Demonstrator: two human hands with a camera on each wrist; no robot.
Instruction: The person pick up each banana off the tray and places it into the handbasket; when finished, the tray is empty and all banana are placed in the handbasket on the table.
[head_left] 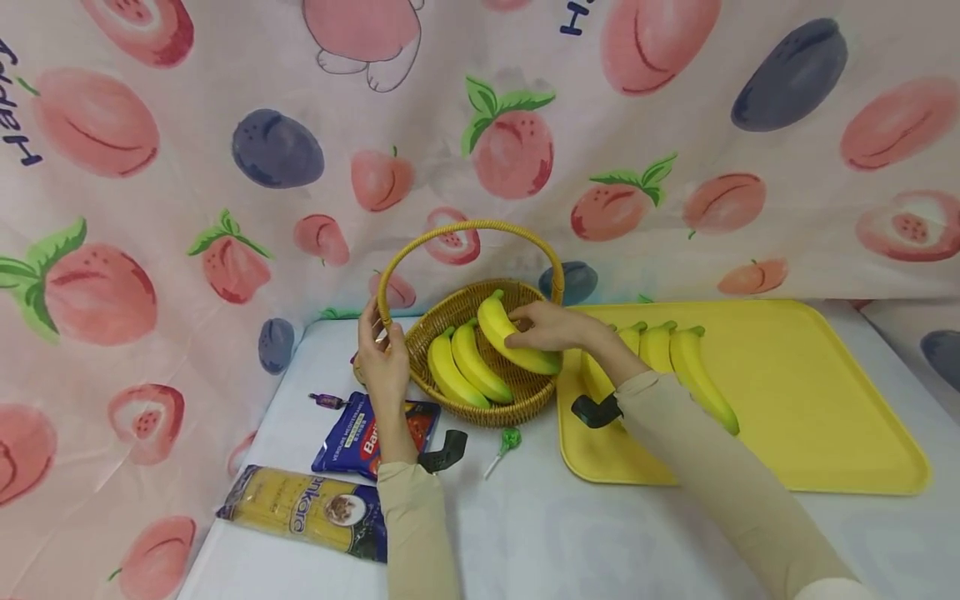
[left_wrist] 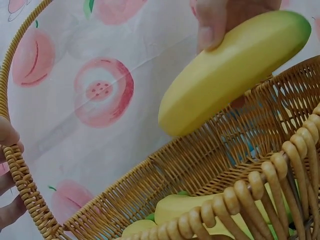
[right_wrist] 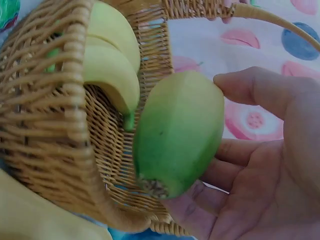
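Observation:
A wicker basket (head_left: 517, 414) with a tall arched handle (head_left: 480, 225) stands near the back of the table. My left hand (head_left: 386, 367) grips the left foot of that handle, its fingers wrapped round the woven part in the left wrist view. Between thumb and fingers my right hand (head_left: 552, 325) holds a yellow banana (left_wrist: 230, 70) with a green end, above the basket's right half. Two more bananas (head_left: 459, 367) lie side by side inside the basket on the left. In the right wrist view the held banana's green tip (right_wrist: 172, 155) points at the camera.
Several bananas (head_left: 697, 375) lie in a row on the left part of a yellow tray (head_left: 825, 400), partly behind my right arm. Left of the basket are a blue packet (head_left: 345, 437), a pasta bag (head_left: 300, 508) and a small purple sweet (head_left: 327, 401). A green lollipop (head_left: 510, 439) lies in front.

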